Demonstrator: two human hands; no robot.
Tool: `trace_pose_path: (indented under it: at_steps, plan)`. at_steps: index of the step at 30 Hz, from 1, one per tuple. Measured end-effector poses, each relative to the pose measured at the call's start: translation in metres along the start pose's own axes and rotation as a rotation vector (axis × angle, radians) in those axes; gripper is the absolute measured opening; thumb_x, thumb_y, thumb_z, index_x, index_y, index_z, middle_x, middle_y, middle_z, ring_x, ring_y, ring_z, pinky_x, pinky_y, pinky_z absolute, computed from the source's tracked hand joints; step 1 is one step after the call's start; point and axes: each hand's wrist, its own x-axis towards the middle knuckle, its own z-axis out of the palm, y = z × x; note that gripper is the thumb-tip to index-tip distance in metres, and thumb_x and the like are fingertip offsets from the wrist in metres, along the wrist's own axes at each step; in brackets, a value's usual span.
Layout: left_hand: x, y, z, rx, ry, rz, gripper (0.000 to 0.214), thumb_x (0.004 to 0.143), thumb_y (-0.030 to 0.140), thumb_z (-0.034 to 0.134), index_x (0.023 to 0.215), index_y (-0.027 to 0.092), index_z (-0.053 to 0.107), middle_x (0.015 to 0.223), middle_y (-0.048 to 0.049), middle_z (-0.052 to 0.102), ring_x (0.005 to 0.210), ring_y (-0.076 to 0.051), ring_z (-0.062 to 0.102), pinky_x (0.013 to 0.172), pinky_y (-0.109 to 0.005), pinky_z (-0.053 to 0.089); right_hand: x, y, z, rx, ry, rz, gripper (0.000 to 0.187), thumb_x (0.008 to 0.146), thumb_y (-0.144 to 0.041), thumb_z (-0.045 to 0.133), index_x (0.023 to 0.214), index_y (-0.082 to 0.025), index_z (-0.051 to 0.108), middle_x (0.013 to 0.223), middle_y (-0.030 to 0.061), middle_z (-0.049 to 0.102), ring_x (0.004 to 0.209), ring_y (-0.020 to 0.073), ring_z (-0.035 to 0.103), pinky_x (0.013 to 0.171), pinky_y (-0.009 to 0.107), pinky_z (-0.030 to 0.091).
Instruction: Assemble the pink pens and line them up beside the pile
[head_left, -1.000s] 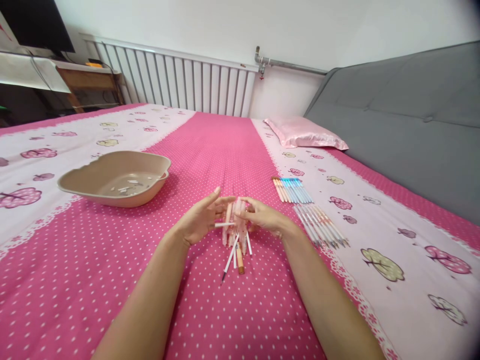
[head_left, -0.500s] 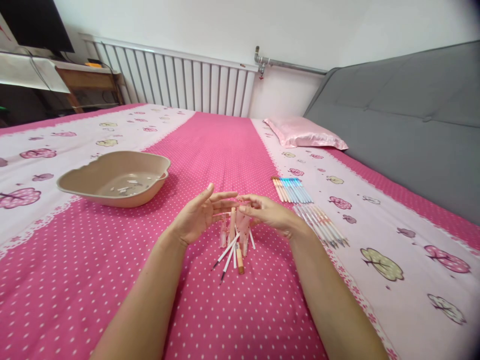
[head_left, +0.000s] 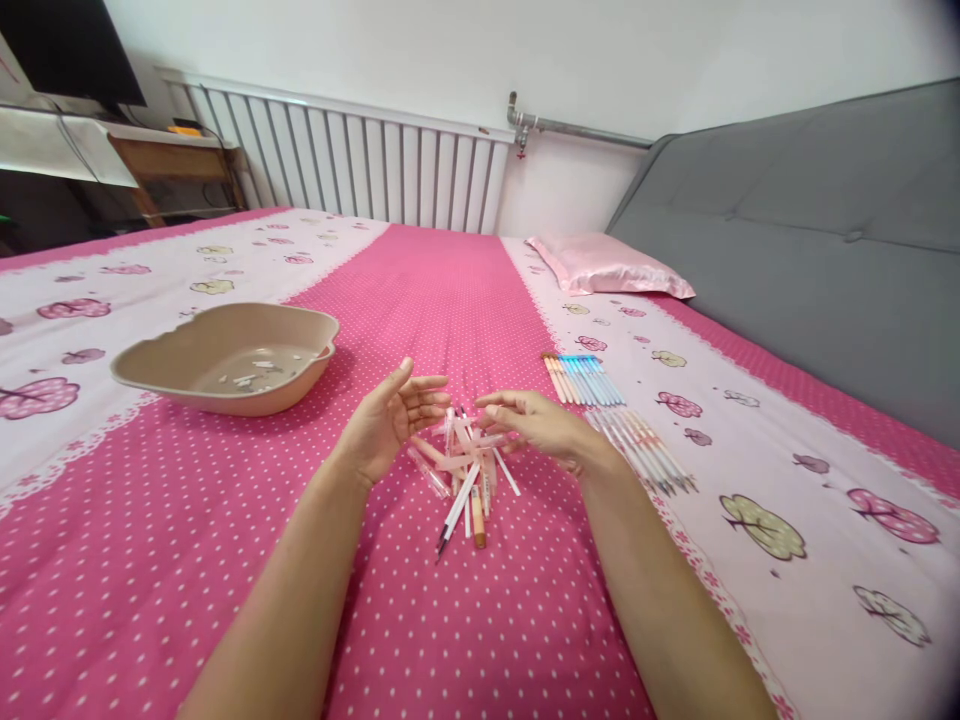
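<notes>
Pink and clear plastic pen parts [head_left: 454, 463] are lying in a loose, crossing heap on a pink dotted bedspread [head_left: 540, 620]. Just beside the heap, the left hand [head_left: 394, 418] is hanging empty, its fingers and thumb apart; the right hand [head_left: 532, 424] is arching loosely at the other side, gripping nothing visible. These pieces are looking light, stiff and probably slippery, likely to roll; the white refills [head_left: 460, 505] are inviting a mid-shaft pinch, away from their dark tips.
</notes>
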Motion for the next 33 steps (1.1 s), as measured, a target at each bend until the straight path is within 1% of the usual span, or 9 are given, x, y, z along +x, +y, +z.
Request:
trace_pose_path:
  at_steps: [3, 6, 9, 13, 17, 22, 25, 28, 33]
  plan:
    - [0.003, -0.003, -0.001, 0.086, 0.104, 0.033, 0.046, 0.074, 0.054, 0.056, 0.087, 0.012, 0.068, 0.082, -0.0088, 0.067, 0.074, -0.017, 0.059, 0.08, -0.03, 0.043, 0.008, 0.009, -0.003, -0.207, 0.077, 0.007, 0.034, 0.088, -0.033, 0.044, 0.115, -0.017, 0.056, 0.111, 0.0121, 0.063, 0.094, 0.0207, 0.062, 0.076, 0.034, 0.05]
    - [0.008, -0.01, -0.007, 0.293, 0.268, 0.059, 0.054, 0.071, 0.061, 0.055, 0.088, 0.011, 0.067, 0.093, -0.0126, 0.066, 0.087, -0.023, 0.059, 0.083, -0.034, 0.041, 0.016, 0.019, -0.005, -0.505, 0.219, 0.013, 0.031, 0.086, -0.033, 0.047, 0.108, -0.018, 0.061, 0.113, 0.0112, 0.063, 0.103, 0.0239, 0.058, 0.089, 0.037, 0.043]
    - [0.013, -0.018, -0.014, 0.431, 0.362, -0.037, 0.062, 0.07, 0.066, 0.051, 0.095, 0.011, 0.065, 0.107, -0.0156, 0.063, 0.102, -0.028, 0.055, 0.088, -0.037, 0.038, 0.022, 0.027, -0.003, -0.568, 0.265, 0.056, 0.027, 0.082, -0.03, 0.051, 0.101, -0.015, 0.064, 0.11, 0.0149, 0.064, 0.106, 0.0288, 0.055, 0.092, 0.041, 0.038]
    - [0.016, -0.027, -0.013, 0.419, 0.264, -0.176, 0.066, 0.07, 0.066, 0.05, 0.109, 0.014, 0.061, 0.117, -0.0154, 0.059, 0.109, -0.029, 0.053, 0.09, -0.035, 0.037, 0.029, 0.032, 0.004, -0.522, 0.243, 0.07, 0.033, 0.081, -0.029, 0.053, 0.108, -0.012, 0.062, 0.115, 0.017, 0.061, 0.107, 0.0297, 0.054, 0.093, 0.041, 0.037]
    - [0.016, -0.035, -0.003, 0.372, 0.143, -0.211, 0.063, 0.073, 0.063, 0.05, 0.114, 0.017, 0.057, 0.126, -0.0122, 0.053, 0.115, -0.026, 0.049, 0.092, -0.032, 0.037, 0.034, 0.034, 0.017, -0.374, 0.195, 0.031, 0.043, 0.085, -0.026, 0.048, 0.126, -0.012, 0.05, 0.129, 0.014, 0.053, 0.116, 0.0245, 0.049, 0.098, 0.035, 0.035]
    - [0.017, -0.041, 0.008, 0.28, 0.017, -0.22, 0.058, 0.072, 0.061, 0.053, 0.107, 0.015, 0.06, 0.11, -0.0103, 0.061, 0.101, -0.025, 0.055, 0.08, -0.03, 0.044, 0.037, 0.033, 0.031, -0.136, 0.157, 0.031, 0.049, 0.089, -0.025, 0.041, 0.137, -0.017, 0.037, 0.131, 0.0107, 0.052, 0.11, 0.0197, 0.055, 0.089, 0.032, 0.046]
    - [0.018, -0.041, 0.01, 0.232, 0.026, -0.206, 0.055, 0.072, 0.06, 0.053, 0.101, 0.014, 0.061, 0.095, -0.0083, 0.062, 0.087, -0.02, 0.056, 0.073, -0.028, 0.044, 0.037, 0.031, 0.032, -0.023, 0.145, 0.047, 0.05, 0.089, -0.022, 0.038, 0.139, -0.016, 0.032, 0.13, 0.0113, 0.053, 0.103, 0.0175, 0.058, 0.085, 0.03, 0.048]
    - [0.018, -0.037, 0.008, 0.214, 0.046, -0.191, 0.056, 0.072, 0.06, 0.053, 0.1, 0.012, 0.061, 0.085, -0.0059, 0.06, 0.075, -0.016, 0.054, 0.07, -0.026, 0.042, 0.035, 0.029, 0.029, 0.124, 0.131, 0.076, 0.05, 0.088, -0.021, 0.04, 0.137, -0.015, 0.034, 0.117, 0.0115, 0.061, 0.092, 0.0167, 0.062, 0.079, 0.028, 0.05]
    - [0.016, -0.03, 0.005, 0.173, 0.045, -0.164, 0.06, 0.07, 0.062, 0.054, 0.099, 0.01, 0.061, 0.079, -0.0052, 0.059, 0.071, -0.015, 0.055, 0.072, -0.027, 0.041, 0.029, 0.02, 0.022, 0.192, 0.169, 0.092, 0.049, 0.083, -0.016, 0.046, 0.132, -0.014, 0.041, 0.101, 0.0094, 0.066, 0.082, 0.015, 0.062, 0.076, 0.027, 0.048]
